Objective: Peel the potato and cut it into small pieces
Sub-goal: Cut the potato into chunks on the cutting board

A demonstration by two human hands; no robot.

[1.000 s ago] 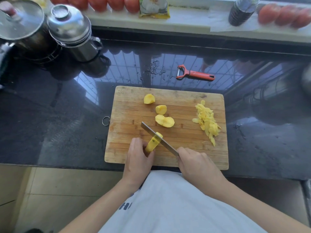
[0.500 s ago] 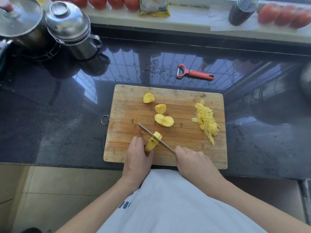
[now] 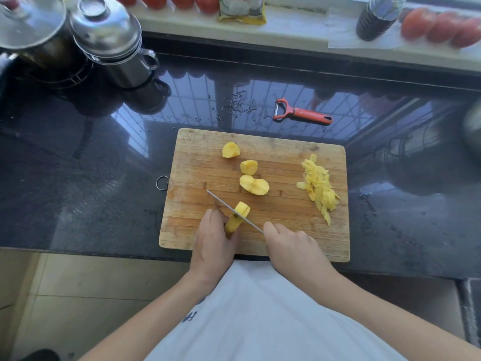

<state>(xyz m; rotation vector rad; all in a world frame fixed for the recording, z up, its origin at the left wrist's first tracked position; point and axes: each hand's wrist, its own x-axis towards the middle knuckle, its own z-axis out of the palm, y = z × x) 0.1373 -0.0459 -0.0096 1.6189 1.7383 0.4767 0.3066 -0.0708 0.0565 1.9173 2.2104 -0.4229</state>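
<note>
On the wooden cutting board (image 3: 276, 230) my left hand (image 3: 214, 239) holds a peeled yellow potato piece (image 3: 238, 216) near the board's front edge. My right hand (image 3: 291, 247) grips the handle of a knife (image 3: 229, 208), whose thin blade lies across the held piece, pointing up and left. Three cut potato chunks lie further back: one chunk (image 3: 230, 150), a second chunk (image 3: 248, 167), and a larger chunk (image 3: 254, 185). A heap of potato peels (image 3: 318, 187) sits on the board's right side.
A red peeler (image 3: 302, 114) lies on the dark counter behind the board. Steel pots (image 3: 109, 40) stand at the far left. Tomatoes (image 3: 440, 27), a dark bottle (image 3: 374, 16) and a packet (image 3: 242, 9) line the sill. The counter edge runs just below the board.
The blade has sunk further into the held potato piece and now shows edge-on. Both hands stay in place.
</note>
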